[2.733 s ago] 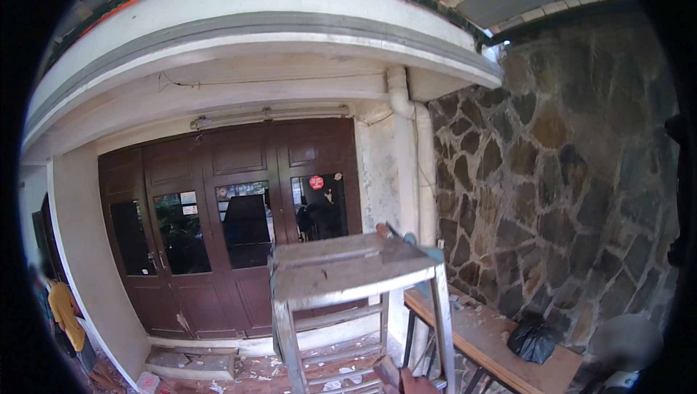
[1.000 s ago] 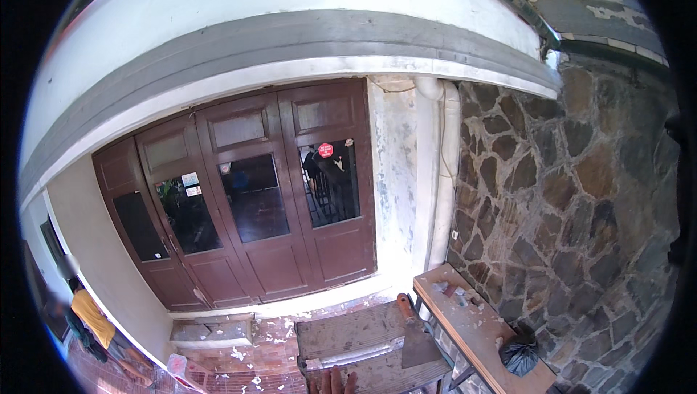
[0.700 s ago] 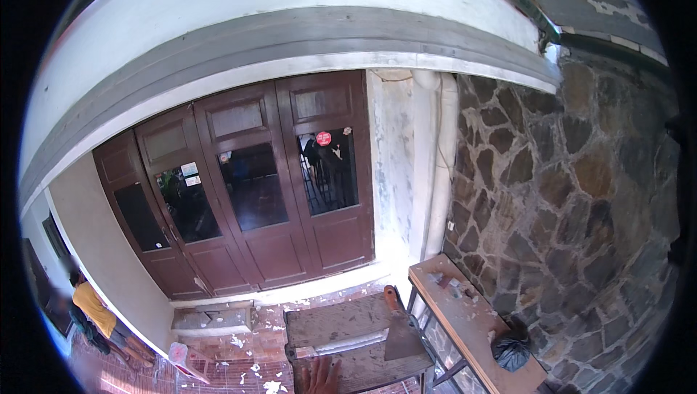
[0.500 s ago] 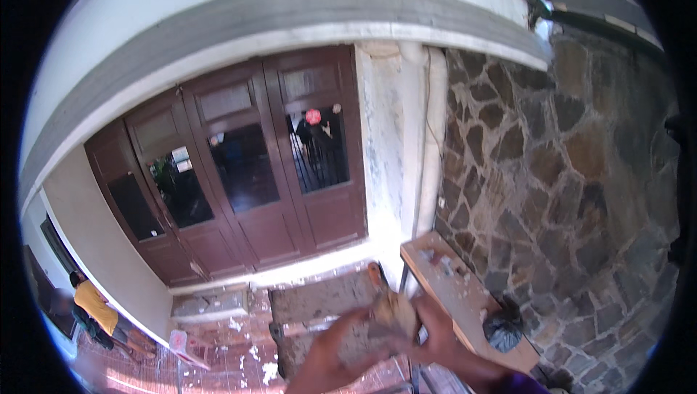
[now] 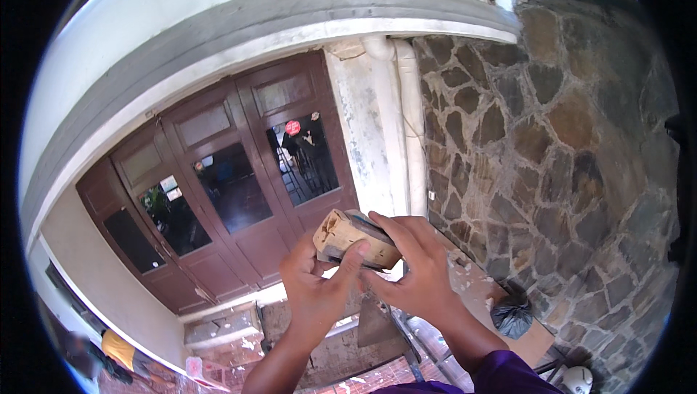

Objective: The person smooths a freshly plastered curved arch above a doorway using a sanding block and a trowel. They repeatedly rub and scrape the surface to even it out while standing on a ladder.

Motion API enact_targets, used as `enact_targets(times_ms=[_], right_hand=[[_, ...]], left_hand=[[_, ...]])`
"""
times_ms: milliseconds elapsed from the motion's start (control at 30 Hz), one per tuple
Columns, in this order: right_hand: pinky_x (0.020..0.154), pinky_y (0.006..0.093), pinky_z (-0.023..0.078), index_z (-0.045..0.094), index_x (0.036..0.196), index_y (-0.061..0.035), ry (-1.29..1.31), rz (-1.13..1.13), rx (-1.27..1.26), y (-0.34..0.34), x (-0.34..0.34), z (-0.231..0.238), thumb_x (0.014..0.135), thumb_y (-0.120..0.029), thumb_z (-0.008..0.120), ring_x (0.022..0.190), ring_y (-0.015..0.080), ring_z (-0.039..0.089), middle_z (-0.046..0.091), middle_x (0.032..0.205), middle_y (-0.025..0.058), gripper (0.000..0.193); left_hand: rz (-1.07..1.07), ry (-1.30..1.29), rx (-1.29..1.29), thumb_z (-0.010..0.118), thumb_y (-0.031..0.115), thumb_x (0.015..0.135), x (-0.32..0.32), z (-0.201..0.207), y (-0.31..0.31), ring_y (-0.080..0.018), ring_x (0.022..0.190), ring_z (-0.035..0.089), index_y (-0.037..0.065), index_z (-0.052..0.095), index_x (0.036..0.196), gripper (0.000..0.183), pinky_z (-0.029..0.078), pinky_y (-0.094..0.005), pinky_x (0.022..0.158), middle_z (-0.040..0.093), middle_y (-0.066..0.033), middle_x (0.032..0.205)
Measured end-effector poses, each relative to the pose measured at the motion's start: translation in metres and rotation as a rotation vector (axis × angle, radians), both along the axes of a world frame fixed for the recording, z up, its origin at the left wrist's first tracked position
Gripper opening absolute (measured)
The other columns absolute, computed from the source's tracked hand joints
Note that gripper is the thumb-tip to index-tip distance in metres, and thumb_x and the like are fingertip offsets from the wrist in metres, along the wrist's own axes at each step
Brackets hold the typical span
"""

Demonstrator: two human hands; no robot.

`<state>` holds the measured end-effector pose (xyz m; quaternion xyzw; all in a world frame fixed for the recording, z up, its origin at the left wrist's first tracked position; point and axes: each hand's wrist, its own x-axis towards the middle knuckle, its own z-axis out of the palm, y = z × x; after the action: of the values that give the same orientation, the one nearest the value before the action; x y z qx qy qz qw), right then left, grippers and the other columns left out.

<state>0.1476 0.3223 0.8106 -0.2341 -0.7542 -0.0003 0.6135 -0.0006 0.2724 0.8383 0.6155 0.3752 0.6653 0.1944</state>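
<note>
Both hands up at lower centre of frame, working one obj. L hand [image 5: 317, 294] rises from bottom edge, fingers curled, thumb pressed on near face of a small wooden block [image 5: 353, 238]; closed on it from below/left. R hand [image 5: 414, 270] comes in from lower right w/ purple sleeve [image 5: 501, 376], fingers wrapped over top and right side of same block; also gripping. Block: pale tan wood, worn, w/ a dark strip along its upper edge and underside; exact kind of tool can't tell. It sits just right of centre, slightly below mid-height, held clear of everything behind. Under the hands: a dusty work platform [image 5: 327, 343] w/ a flat trowel-like blade [image 5: 377, 321] lying on it. Behind, centre left: dark brown double doors [image 5: 232, 198] w/ glass panes. Pale pillar w/ white downpipe [image 5: 406, 118] right of doors. Rough stone wall [image 5: 552, 161] fills right side. Lower right: bench [image 5: 479, 292] w/ black bag [image 5: 512, 315] on it. Far lower left: a person in yellow top [image 5: 115, 347], small, blurred.
</note>
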Motion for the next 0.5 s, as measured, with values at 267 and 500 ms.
enact_targets(times_ms=[267,500], right_hand=[[0.084,0.0415,0.051,0.059,0.13,-0.0022,0.077,-0.047,0.05,0.013,-0.004,-0.011,0.067,-0.015,0.083,0.1,0.0325,0.061,0.062,0.113,0.0153,0.068],[0.077,0.0353,0.052,0.063,0.124,0.0027,0.088,0.284,-0.274,0.022,0.004,-0.006,0.082,-0.014,0.076,0.085,0.0274,0.066,0.068,0.102,0.0189,0.046]], left_hand=[[-0.007,0.036,-0.03,0.072,0.001,0.088,0.004,-0.007,0.019,-0.0122,0.078,0.067,-0.009,0.059,0.114,0.031,0.056,-0.0219,0.053,0.069,-0.0129,0.1],[-0.182,-0.096,-0.081,0.075,0.006,0.088,-0.021,-0.007,0.025,-0.0124,0.102,0.06,-0.004,0.052,0.129,0.049,0.05,-0.0252,0.086,0.062,-0.0085,0.113]])
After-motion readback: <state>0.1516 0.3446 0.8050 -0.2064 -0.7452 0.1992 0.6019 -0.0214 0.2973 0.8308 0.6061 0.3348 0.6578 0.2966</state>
